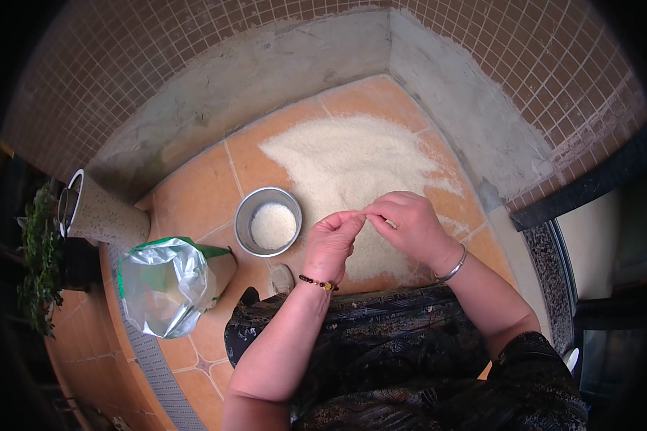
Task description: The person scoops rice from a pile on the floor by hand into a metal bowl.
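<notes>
My left hand [330, 243] and my right hand [410, 220] meet fingertip to fingertip, each with thumb and forefinger pinched together. Whether something tiny sits between the fingertips cannot be made out. Beneath them, pale rice-like grain [350, 153] lies spread over the orange floor tiles, partly hidden by my hands. A round metal pot [241, 223] stands left of my left hand, with white grain [273, 226] in its bottom. Further left is an upright bag [124, 285] with a silvery lining and green edges. Its mouth gapes, and pale contents show dimly inside.
Behind the grain, two low cement wall strips [312, 59] meet in a corner below brown mosaic tile [194, 32]. At left stand a speckled bin-like container [110, 215] and a leafy plant [38, 258]. A grey perforated strip [153, 361] crosses the floor. My shoe [280, 279] is near the pot.
</notes>
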